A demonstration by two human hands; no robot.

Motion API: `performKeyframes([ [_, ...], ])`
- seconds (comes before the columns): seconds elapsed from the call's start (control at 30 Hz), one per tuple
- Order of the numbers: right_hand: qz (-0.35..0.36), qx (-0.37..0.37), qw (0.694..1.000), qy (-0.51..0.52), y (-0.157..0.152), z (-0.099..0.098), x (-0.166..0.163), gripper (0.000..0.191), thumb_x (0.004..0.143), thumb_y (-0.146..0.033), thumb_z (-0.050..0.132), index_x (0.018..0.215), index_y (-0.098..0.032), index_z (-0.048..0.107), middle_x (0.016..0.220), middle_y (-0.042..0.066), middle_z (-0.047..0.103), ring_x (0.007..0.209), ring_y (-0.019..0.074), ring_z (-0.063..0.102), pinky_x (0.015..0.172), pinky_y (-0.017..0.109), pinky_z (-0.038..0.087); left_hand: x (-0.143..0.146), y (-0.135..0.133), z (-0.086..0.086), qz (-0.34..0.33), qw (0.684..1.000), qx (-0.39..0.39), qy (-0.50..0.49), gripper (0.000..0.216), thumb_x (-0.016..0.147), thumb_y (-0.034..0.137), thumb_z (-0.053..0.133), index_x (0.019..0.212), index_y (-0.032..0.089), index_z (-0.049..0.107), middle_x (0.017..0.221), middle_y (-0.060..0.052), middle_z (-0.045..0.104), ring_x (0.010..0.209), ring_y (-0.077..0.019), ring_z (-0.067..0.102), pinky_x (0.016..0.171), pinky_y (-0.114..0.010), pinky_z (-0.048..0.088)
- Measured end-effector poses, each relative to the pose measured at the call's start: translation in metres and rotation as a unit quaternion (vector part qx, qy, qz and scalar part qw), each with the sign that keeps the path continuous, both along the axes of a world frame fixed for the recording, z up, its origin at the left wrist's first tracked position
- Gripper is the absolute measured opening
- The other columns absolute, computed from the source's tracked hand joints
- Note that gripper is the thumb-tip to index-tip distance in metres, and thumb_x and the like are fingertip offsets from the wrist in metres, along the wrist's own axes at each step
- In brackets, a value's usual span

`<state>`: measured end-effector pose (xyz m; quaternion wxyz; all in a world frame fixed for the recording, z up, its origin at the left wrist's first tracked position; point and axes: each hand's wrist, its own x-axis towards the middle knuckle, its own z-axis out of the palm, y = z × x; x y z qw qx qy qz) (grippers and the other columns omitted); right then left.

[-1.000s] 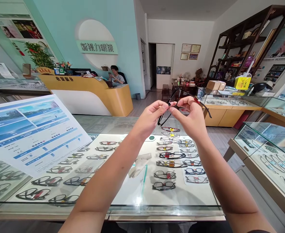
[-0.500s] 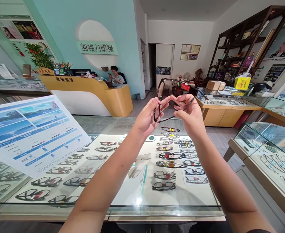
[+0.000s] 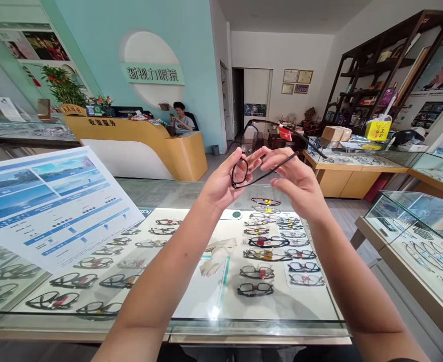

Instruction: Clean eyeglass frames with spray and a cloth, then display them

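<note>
Raised above the glass counter is a pair of black-framed eyeglasses [image 3: 266, 175], its temples unfolded and pointing right. My left hand [image 3: 219, 185] grips the front of the frame near the bridge, thumb on the near side and fingers partly hidden behind the lenses. Beside the near temple is my right hand [image 3: 300, 183], with its thumb apart from its fingers. The temple crosses in front of those fingers; whether they touch it I cannot tell. A red tag [image 3: 284, 132] shows by the far temple.
Below my hands, the glass display counter [image 3: 194, 327] contains rows of eyeglasses [image 3: 255, 289] and a pale cloth [image 3: 217, 256]. A printed sheet [image 3: 55, 206] stands at left. More glass cases [image 3: 413, 241] flank the right. Behind, a person [image 3: 183, 119] sits at a reception desk [image 3: 130, 146].
The eyeglasses have turned so that their lenses face me more, and they have shifted slightly left. My right thumb and fingers have moved apart around the near temple.
</note>
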<state>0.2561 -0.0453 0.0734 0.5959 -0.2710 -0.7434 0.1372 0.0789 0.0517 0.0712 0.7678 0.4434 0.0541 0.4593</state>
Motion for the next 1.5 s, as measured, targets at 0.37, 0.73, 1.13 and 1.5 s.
performKeyframes([
  [0.37,0.005,-0.003,0.975,-0.223,-0.013,0.016,0.006,0.026,0.099,-0.025,0.068,0.083,-0.035,0.086,0.142,-0.002,0.074,0.169,0.0277,0.035,0.144,0.057,0.015,-0.002,0.001,0.001,0.035,0.998,-0.039,0.028,0.026,0.094,0.044,0.085,0.084,0.023,0.074,0.119,-0.003,0.085,0.106,-0.0188,0.080,0.081,-0.029,0.060],
  [0.73,-0.063,0.001,0.978,-0.198,-0.022,0.013,0.003,0.017,0.096,-0.019,0.071,0.096,-0.032,0.082,0.147,0.003,0.070,0.164,0.0298,0.045,0.140,0.058,0.030,-0.002,-0.002,0.002,0.057,0.997,0.015,0.045,0.030,0.092,0.045,0.088,0.086,0.022,0.069,0.102,0.000,0.085,0.091,-0.0140,0.079,0.076,-0.026,0.055],
  [1.13,-0.080,-0.007,0.976,-0.203,-0.020,0.013,0.006,0.008,0.096,-0.024,0.072,0.098,-0.031,0.077,0.140,0.005,0.069,0.156,0.0307,0.052,0.135,0.054,0.037,-0.001,-0.002,-0.003,0.058,0.994,0.081,0.051,0.036,0.087,0.050,0.091,0.088,0.022,0.069,0.108,-0.004,0.085,0.108,-0.0180,0.078,0.089,-0.029,0.055],
  [1.5,-0.128,0.047,0.982,-0.133,-0.014,0.011,0.001,0.008,0.098,-0.029,0.071,0.091,-0.028,0.067,0.107,0.004,0.072,0.127,0.0298,0.069,0.113,0.050,0.053,-0.004,-0.020,0.007,0.110,0.986,0.106,0.071,0.033,0.090,0.047,0.089,0.088,0.021,0.068,0.127,-0.005,0.082,0.124,-0.0202,0.070,0.101,-0.030,0.049],
])
